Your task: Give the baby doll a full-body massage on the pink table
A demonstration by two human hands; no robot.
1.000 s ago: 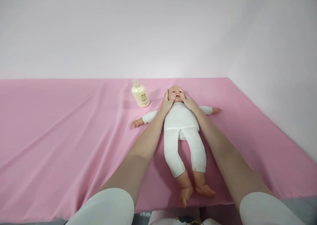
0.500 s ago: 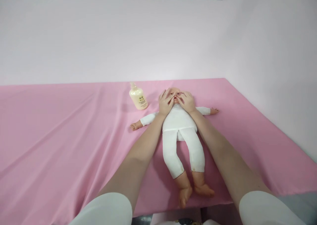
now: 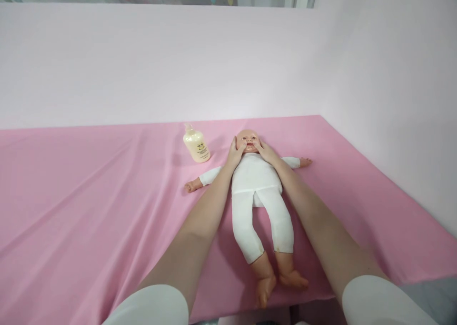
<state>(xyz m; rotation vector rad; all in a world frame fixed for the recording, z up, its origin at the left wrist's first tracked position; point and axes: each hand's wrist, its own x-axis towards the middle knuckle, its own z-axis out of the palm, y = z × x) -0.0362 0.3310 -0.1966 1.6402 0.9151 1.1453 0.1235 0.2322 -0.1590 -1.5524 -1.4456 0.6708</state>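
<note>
Hands: left hand point(image 3: 236, 154), right hand point(image 3: 264, 151) cupping doll point(image 3: 254, 177) cheeks | face uncovered again

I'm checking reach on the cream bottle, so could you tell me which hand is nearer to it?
Left. The left hand rests on the doll's cheek on the side facing the bottle; the right hand is on the far cheek, with the doll's head between.
</note>
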